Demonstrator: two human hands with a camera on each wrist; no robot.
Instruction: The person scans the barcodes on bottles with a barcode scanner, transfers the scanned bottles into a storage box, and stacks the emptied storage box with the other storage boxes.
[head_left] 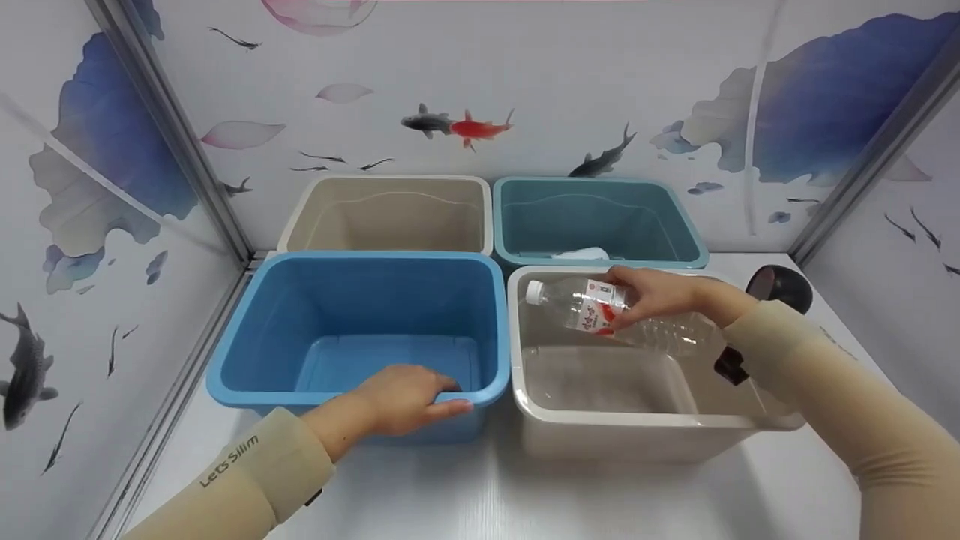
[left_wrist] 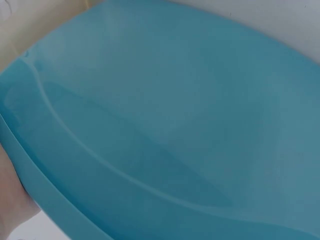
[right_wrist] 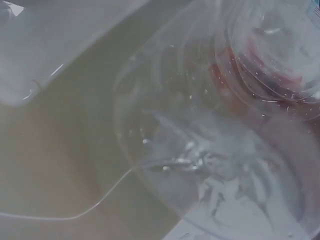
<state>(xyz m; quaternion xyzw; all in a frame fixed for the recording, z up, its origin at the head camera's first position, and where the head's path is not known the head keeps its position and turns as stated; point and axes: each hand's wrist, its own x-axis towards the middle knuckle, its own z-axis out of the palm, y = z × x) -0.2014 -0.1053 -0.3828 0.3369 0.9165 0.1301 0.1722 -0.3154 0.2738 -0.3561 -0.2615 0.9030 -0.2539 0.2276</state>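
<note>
My right hand (head_left: 656,291) grips a clear plastic bottle (head_left: 667,330) with a white cap and a red and white label. The bottle lies roughly level over the beige-grey bin (head_left: 600,439) at the front right, its cap pointing left. Close up in the right wrist view is the see-through base of the bottle (right_wrist: 215,155). At the front left, my left hand (head_left: 401,397) holds the near rim of a blue bin (head_left: 360,255), fingers over the edge and thumb outside. The wall of the blue bin (left_wrist: 175,110) fills most of the left wrist view.
Behind stand a beige bin (head_left: 405,225) on the left and a teal bin (head_left: 600,202) on the right. A white item (head_left: 583,254) shows inside the teal one. A black rounded object (head_left: 787,289) is beside my right forearm. Printed panels wall in the white table (head_left: 450,495).
</note>
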